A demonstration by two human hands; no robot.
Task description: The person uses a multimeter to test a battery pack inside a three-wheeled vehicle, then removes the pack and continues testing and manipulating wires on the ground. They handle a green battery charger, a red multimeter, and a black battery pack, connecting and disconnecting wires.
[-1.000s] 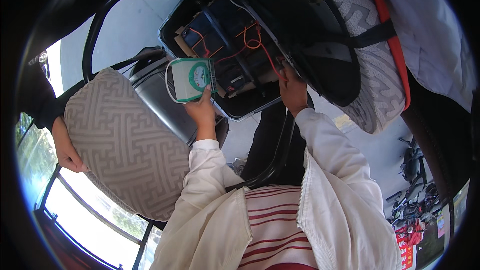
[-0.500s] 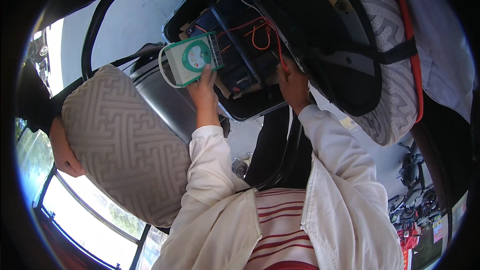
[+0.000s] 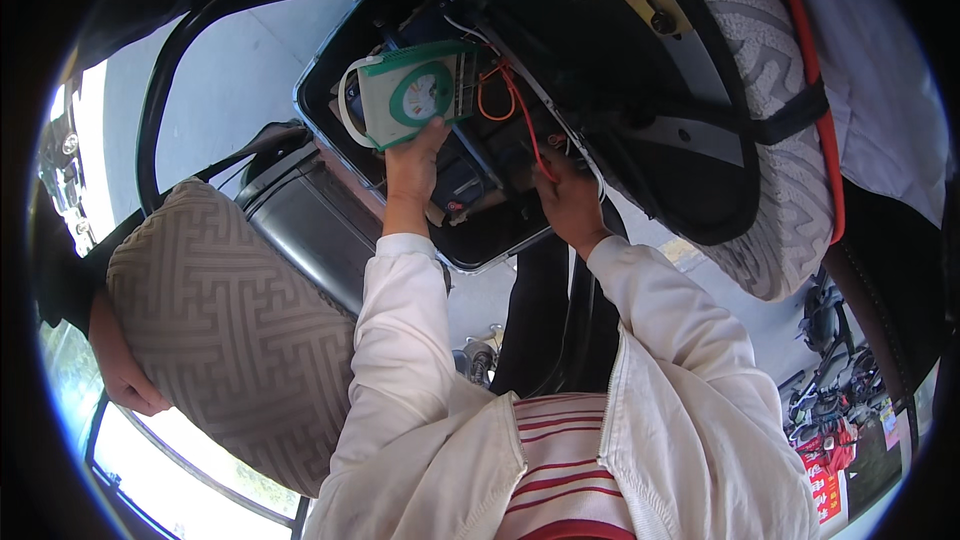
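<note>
Left hand [image 3: 414, 165] grips meter [image 3: 418, 92] over open box [image 3: 490, 245] | right hand [image 3: 574, 202] pinches red lead [image 3: 530, 126] beside box's edge

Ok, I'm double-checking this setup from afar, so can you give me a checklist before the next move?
1. Dial meter in left hand: ok, gripped at its near edge.
2. Dial facing the head camera: ok.
3. Red lead in right hand: ok, pinched.
4. Lead's tip on a contact: cannot tell, too dark there.
5. View into open bin unblocked: not ok, meter covers part.
6. Other person's hand off the bin: ok, it is at the patterned cushion on the left.
</note>
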